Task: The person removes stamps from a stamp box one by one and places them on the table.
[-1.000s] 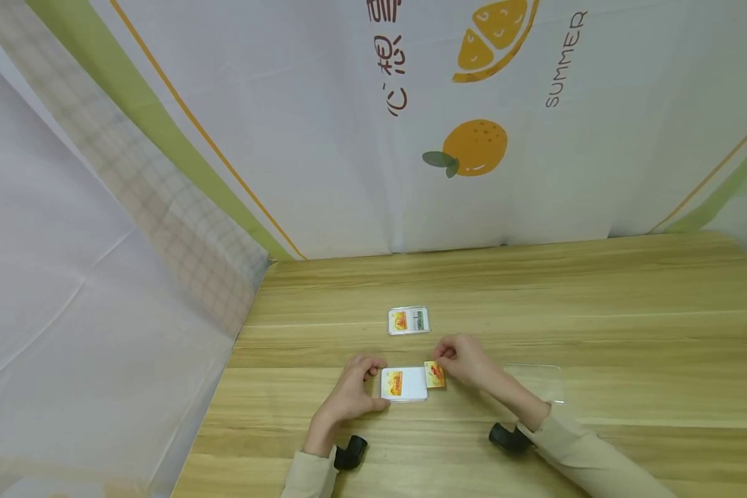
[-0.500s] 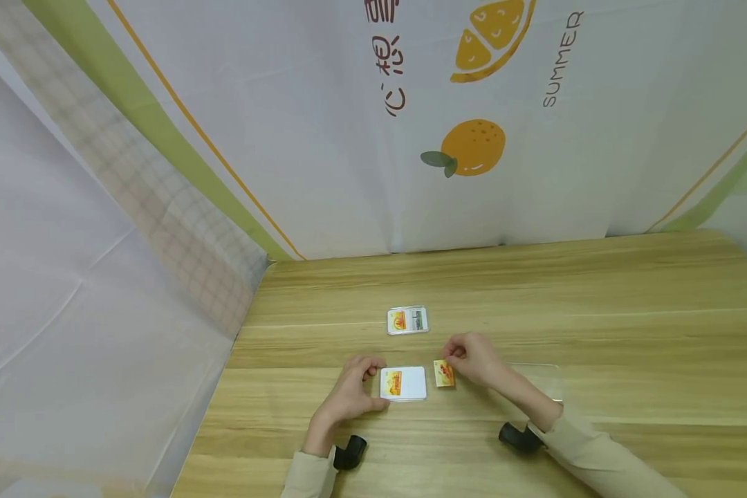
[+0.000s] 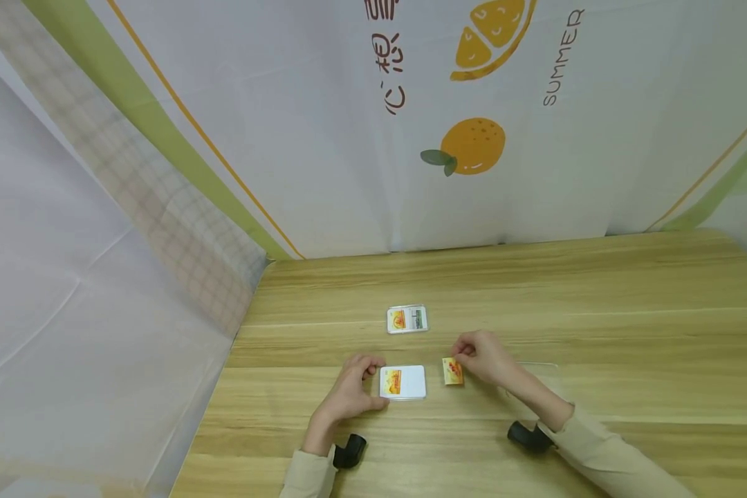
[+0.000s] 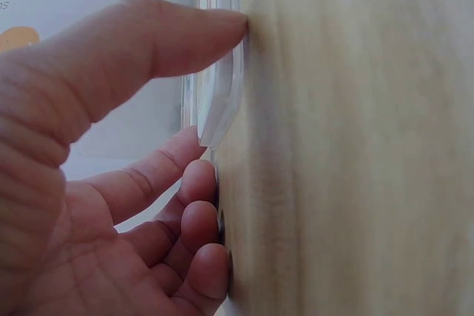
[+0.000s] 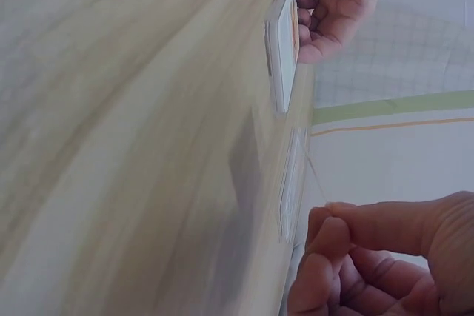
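My left hand (image 3: 348, 391) holds a flat white-backed plastic case (image 3: 413, 382) by its left end, thumb on the near edge and fingers at the far edge. A yellow-orange stamp (image 3: 393, 382) lies on the case's left half; its right half is plain white. To the right of the case, my right hand (image 3: 482, 356) pinches a small yellow-and-red stamp (image 3: 452, 371) by its upper right corner between thumb and forefinger. In the right wrist view that stamp shows almost edge-on, as a thin line above the table, with its shadow on the wood.
Beyond the hands lies a second clear case (image 3: 407, 319) with one yellow and one dark green stamp in it. A transparent cover (image 3: 543, 377) is partly hidden under the right forearm. The wooden table (image 3: 629, 297) runs back to a printed cloth (image 3: 324, 138).
My right hand has moved right with the stamp, from touching the case's right edge to a short gap away from it. My left hand and the case stay in place.
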`<state>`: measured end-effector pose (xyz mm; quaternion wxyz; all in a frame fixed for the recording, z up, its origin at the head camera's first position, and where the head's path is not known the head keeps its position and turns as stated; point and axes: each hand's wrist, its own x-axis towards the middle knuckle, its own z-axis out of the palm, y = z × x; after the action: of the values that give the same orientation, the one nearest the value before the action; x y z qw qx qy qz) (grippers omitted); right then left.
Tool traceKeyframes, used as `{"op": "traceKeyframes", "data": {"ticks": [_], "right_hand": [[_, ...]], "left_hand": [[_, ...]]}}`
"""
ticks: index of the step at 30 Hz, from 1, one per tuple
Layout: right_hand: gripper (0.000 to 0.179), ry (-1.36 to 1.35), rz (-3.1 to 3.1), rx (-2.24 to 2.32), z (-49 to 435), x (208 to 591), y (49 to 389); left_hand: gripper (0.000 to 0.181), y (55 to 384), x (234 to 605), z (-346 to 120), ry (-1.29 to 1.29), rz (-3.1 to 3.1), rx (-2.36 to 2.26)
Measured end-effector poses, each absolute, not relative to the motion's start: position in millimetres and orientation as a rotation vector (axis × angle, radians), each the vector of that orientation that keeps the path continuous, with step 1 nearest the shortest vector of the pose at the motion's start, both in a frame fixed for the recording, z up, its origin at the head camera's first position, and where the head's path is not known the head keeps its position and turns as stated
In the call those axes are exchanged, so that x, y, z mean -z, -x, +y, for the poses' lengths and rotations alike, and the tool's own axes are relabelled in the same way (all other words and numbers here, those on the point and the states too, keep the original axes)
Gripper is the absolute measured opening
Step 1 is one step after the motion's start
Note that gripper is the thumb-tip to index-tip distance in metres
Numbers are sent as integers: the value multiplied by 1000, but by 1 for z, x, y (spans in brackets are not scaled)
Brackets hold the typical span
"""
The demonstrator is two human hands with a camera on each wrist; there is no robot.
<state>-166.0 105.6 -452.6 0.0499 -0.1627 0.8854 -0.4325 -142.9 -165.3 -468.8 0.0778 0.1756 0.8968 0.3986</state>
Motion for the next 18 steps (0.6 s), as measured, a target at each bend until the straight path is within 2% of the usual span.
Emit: {"op": "traceKeyframes", "data": {"ticks": [18], "right_hand": [[10, 495, 2738, 1317, 120, 452, 161]], "left_hand": [[53, 142, 467, -165, -519, 2674, -1205]]}}
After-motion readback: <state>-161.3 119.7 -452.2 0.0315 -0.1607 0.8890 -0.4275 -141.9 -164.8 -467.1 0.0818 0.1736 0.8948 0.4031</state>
